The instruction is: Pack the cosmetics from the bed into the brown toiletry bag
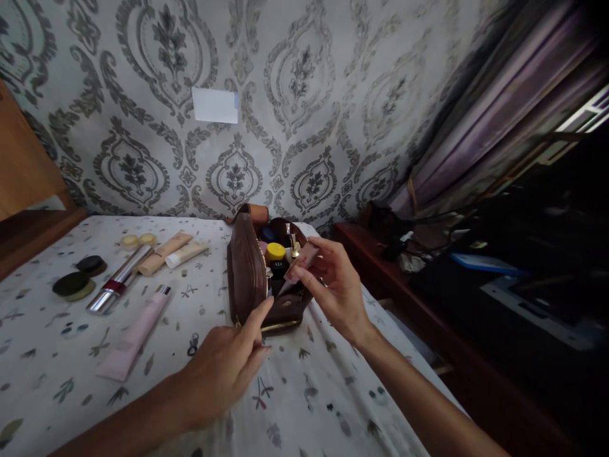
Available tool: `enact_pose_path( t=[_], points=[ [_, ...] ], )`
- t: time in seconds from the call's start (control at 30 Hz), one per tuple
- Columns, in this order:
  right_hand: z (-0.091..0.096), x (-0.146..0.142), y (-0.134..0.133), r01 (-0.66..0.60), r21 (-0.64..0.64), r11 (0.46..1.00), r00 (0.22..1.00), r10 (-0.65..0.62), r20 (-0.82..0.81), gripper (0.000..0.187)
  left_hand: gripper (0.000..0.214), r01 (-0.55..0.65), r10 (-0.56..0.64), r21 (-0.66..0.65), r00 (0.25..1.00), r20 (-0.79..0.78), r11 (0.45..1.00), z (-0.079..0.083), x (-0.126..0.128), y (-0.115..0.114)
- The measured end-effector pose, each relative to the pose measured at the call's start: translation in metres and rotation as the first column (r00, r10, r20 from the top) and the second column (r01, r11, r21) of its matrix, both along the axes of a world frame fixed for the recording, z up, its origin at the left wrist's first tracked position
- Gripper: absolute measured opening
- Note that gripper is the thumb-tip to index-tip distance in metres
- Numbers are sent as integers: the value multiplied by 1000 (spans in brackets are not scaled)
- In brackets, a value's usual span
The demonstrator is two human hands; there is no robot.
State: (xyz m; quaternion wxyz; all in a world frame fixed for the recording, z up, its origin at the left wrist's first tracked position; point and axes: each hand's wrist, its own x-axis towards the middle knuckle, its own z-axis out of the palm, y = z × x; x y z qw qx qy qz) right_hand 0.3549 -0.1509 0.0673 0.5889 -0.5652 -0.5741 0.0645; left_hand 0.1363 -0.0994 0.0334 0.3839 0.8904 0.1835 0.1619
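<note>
Clamping pink pack (307, 255), right grip (340, 289) held its long axis aslant over bag (246, 270) near bed's (285, 416) far edge; left grip (226, 355) had fingers apart.

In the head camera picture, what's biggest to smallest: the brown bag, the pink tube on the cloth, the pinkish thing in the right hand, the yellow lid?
1. Brown bag
2. Pink tube
3. Pinkish thing in the right hand, partly covered
4. Yellow lid
</note>
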Motion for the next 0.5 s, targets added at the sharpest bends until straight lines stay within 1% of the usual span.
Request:
enact_pose_path(
  t=[0.07, 0.13, 0.23, 0.3, 0.4, 0.5],
  points=[
    [-3, 1, -1, 3, -28, 1000, 999, -2, 33, 42, 62, -24, 25, 39, 1000, -18, 999, -6, 15, -3],
    [-3, 1, -2, 0, -44, 999, 998, 3, 57, 37, 60, -14, 16, 33, 998, -54, 999, -10, 22, -5],
    [-1, 2, -3, 14, -43, 999, 996, -10, 85, 30, 55, 12, -10, 20, 994, -113, 1000, -16, 20, -7],
    [1, 2, -4, 0, -53, 999, 995, 5, 98, 26, 55, 12, -6, 41, 991, -135, 999, -20, 17, -8],
    [1, 2, -4, -42, -95, 995, 990, 54, 128, 21, 57, 16, -5, 95, 994, -112, 995, -30, 13, -9],
    [-1, 2, -3, 2, -112, 994, 968, 26, 248, 15, 59, 24, -16, 133, 998, -62, 991, -38, 12, -9]
  ],
)
